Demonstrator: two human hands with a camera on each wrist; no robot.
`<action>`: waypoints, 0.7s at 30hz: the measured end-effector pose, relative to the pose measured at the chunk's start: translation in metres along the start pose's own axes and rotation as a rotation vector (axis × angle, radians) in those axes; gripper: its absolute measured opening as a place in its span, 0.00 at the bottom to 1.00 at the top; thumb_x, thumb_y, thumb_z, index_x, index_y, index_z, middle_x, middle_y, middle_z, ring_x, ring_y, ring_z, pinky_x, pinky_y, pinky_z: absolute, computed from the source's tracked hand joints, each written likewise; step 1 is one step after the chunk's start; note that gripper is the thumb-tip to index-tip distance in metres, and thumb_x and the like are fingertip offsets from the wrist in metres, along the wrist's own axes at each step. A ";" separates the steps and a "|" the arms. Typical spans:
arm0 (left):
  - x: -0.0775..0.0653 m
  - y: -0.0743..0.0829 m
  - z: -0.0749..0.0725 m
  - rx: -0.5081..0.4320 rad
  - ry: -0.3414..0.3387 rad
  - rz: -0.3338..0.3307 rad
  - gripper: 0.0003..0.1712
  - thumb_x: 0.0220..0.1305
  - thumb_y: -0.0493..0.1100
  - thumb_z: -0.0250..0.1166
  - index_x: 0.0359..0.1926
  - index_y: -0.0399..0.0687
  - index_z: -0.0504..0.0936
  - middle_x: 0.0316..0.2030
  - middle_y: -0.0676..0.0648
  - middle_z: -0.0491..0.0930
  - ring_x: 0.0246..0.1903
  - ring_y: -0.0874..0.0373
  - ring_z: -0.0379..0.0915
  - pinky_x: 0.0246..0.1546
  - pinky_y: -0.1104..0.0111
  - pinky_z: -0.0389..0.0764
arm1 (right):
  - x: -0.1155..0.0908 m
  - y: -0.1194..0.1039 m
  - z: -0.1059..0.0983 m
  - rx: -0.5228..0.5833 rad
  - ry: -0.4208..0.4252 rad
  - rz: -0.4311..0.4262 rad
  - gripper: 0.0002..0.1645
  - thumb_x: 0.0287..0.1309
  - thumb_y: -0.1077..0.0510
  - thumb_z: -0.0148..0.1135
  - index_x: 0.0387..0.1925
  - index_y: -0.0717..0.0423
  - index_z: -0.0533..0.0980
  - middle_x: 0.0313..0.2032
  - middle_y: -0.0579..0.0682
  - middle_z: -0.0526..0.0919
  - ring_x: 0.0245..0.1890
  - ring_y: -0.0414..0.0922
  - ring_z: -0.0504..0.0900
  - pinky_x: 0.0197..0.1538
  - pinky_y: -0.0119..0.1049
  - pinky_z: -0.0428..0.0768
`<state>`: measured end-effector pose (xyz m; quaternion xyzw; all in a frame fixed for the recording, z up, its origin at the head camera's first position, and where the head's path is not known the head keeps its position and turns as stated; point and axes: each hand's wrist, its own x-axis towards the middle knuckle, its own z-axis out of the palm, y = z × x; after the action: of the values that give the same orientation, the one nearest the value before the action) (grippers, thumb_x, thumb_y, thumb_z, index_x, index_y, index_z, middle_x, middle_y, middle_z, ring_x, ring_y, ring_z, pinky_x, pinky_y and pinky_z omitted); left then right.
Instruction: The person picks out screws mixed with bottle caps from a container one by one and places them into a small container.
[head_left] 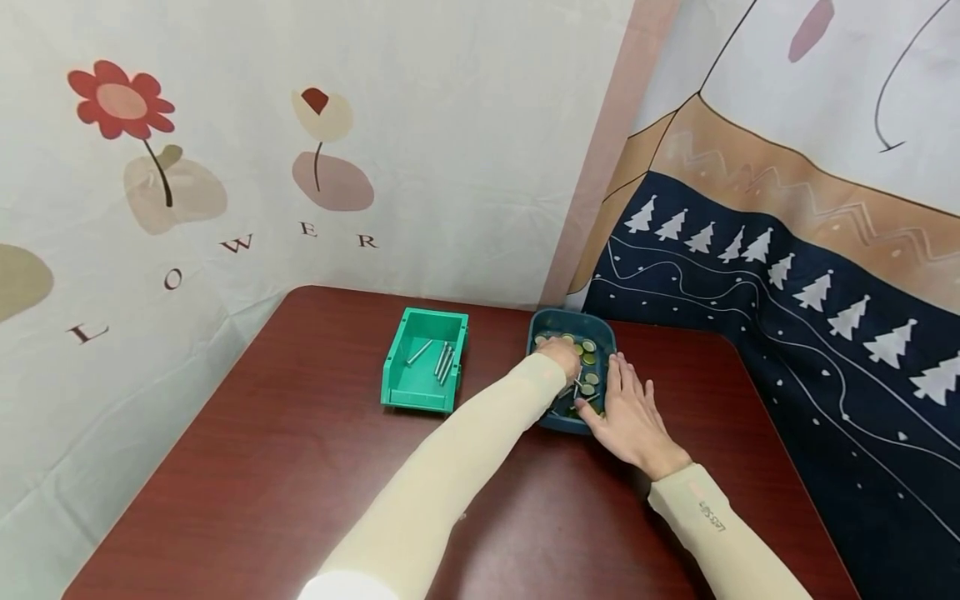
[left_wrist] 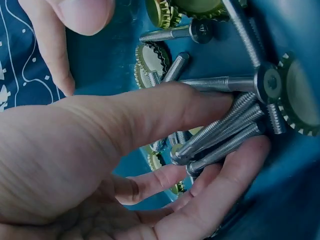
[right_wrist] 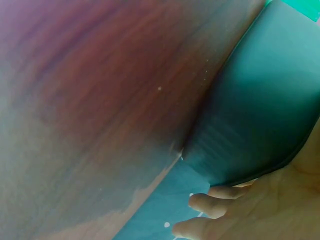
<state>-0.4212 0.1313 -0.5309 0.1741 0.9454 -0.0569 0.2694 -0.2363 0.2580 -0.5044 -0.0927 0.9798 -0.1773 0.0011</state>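
Observation:
My left hand (head_left: pixel 558 353) reaches into a dark blue tray (head_left: pixel 552 321). Between its thumb and fingers it pinches several metal bolts (left_wrist: pixel 225 132), seen close up in the left wrist view. Around them lie more loose bolts (left_wrist: pixel 220 83) and gold-rimmed bottle caps (left_wrist: pixel 302 95). Along the tray's right side rests my right hand (head_left: pixel 633 421), fingers extended, its thumb over the near part of the tray. In the right wrist view that hand (right_wrist: pixel 265 210) lies against the tray's outer wall (right_wrist: pixel 260 100). The left hand hides part of the tray's contents in the head view.
A green open-fronted bin (head_left: pixel 420 397) stands left of the tray, with several bolts (head_left: pixel 444 363) inside. Both containers are near the back of a reddish-brown table (head_left: pixel 300 467). Behind hang a pale flower-print cloth (head_left: pixel 450 150) and a navy cloth with white trees (head_left: pixel 750 333).

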 end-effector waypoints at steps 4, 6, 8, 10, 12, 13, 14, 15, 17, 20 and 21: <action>-0.028 0.000 -0.009 -0.032 -0.021 -0.021 0.10 0.72 0.46 0.84 0.51 0.54 0.96 0.72 0.46 0.83 0.45 0.57 0.84 0.34 0.69 0.87 | 0.000 0.000 0.000 -0.003 0.001 -0.002 0.66 0.85 0.29 0.56 0.94 0.71 0.41 0.94 0.72 0.44 0.93 0.75 0.50 0.88 0.85 0.47; -0.045 -0.001 -0.015 -0.094 -0.021 -0.041 0.14 0.74 0.44 0.82 0.56 0.50 0.93 0.69 0.44 0.82 0.38 0.56 0.81 0.26 0.69 0.82 | 0.000 0.001 0.000 -0.002 0.004 -0.004 0.66 0.85 0.29 0.57 0.94 0.71 0.41 0.94 0.72 0.44 0.93 0.75 0.51 0.88 0.85 0.47; -0.051 -0.002 -0.016 -0.151 -0.014 -0.063 0.20 0.75 0.42 0.80 0.63 0.49 0.90 0.68 0.43 0.82 0.35 0.57 0.80 0.23 0.69 0.80 | 0.000 0.000 0.000 -0.002 0.008 -0.006 0.66 0.85 0.29 0.57 0.94 0.71 0.42 0.94 0.73 0.45 0.93 0.75 0.51 0.88 0.85 0.47; -0.044 -0.002 -0.013 -0.191 -0.001 -0.085 0.27 0.74 0.41 0.81 0.70 0.51 0.86 0.70 0.43 0.82 0.37 0.56 0.81 0.25 0.68 0.83 | 0.000 0.000 0.000 0.002 0.009 -0.006 0.67 0.85 0.29 0.58 0.94 0.71 0.42 0.94 0.73 0.45 0.93 0.75 0.51 0.88 0.85 0.47; -0.040 -0.004 -0.011 -0.226 0.009 -0.091 0.34 0.73 0.39 0.81 0.76 0.53 0.82 0.73 0.42 0.80 0.44 0.53 0.82 0.30 0.66 0.87 | 0.000 -0.001 0.000 0.001 0.008 -0.005 0.67 0.85 0.29 0.58 0.94 0.71 0.42 0.94 0.73 0.45 0.93 0.75 0.51 0.88 0.85 0.47; -0.039 -0.005 -0.010 -0.251 0.017 -0.104 0.37 0.72 0.38 0.82 0.78 0.56 0.80 0.74 0.43 0.79 0.47 0.52 0.81 0.32 0.65 0.88 | 0.000 -0.001 0.000 0.003 0.006 -0.005 0.67 0.85 0.28 0.57 0.94 0.71 0.42 0.94 0.73 0.45 0.93 0.75 0.51 0.88 0.85 0.47; -0.041 -0.005 -0.011 -0.273 0.019 -0.115 0.40 0.72 0.38 0.82 0.80 0.59 0.79 0.75 0.44 0.79 0.50 0.51 0.80 0.34 0.64 0.88 | 0.000 -0.001 0.000 0.006 0.004 -0.003 0.67 0.85 0.28 0.58 0.94 0.71 0.41 0.94 0.73 0.44 0.93 0.75 0.50 0.88 0.85 0.46; -0.043 -0.005 -0.011 -0.294 0.026 -0.125 0.42 0.71 0.37 0.82 0.81 0.62 0.78 0.75 0.46 0.78 0.53 0.50 0.77 0.36 0.62 0.88 | 0.000 -0.001 0.000 0.007 0.003 -0.002 0.67 0.85 0.28 0.58 0.94 0.71 0.41 0.94 0.73 0.44 0.93 0.75 0.50 0.89 0.85 0.46; -0.056 -0.007 -0.016 -0.297 0.028 -0.117 0.42 0.72 0.36 0.81 0.81 0.65 0.77 0.75 0.47 0.78 0.55 0.49 0.75 0.38 0.62 0.86 | 0.000 -0.002 -0.001 0.009 0.002 -0.001 0.67 0.85 0.28 0.58 0.94 0.71 0.41 0.94 0.72 0.44 0.93 0.75 0.50 0.89 0.85 0.46; -0.066 -0.010 -0.018 -0.280 0.042 -0.095 0.43 0.72 0.37 0.81 0.81 0.70 0.77 0.77 0.51 0.78 0.58 0.52 0.75 0.44 0.61 0.85 | 0.000 -0.002 -0.001 0.009 0.001 0.002 0.67 0.85 0.29 0.58 0.94 0.71 0.41 0.94 0.72 0.44 0.93 0.75 0.50 0.89 0.85 0.46; -0.067 -0.012 -0.018 -0.266 0.054 -0.078 0.43 0.71 0.37 0.81 0.80 0.69 0.78 0.76 0.50 0.79 0.58 0.52 0.75 0.44 0.60 0.85 | 0.000 -0.002 -0.001 0.006 0.001 0.001 0.67 0.85 0.29 0.58 0.94 0.71 0.42 0.94 0.72 0.44 0.93 0.76 0.51 0.89 0.85 0.46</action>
<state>-0.3810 0.1039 -0.4802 0.1013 0.9576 0.0633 0.2620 -0.2356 0.2567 -0.5032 -0.0923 0.9792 -0.1805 0.0009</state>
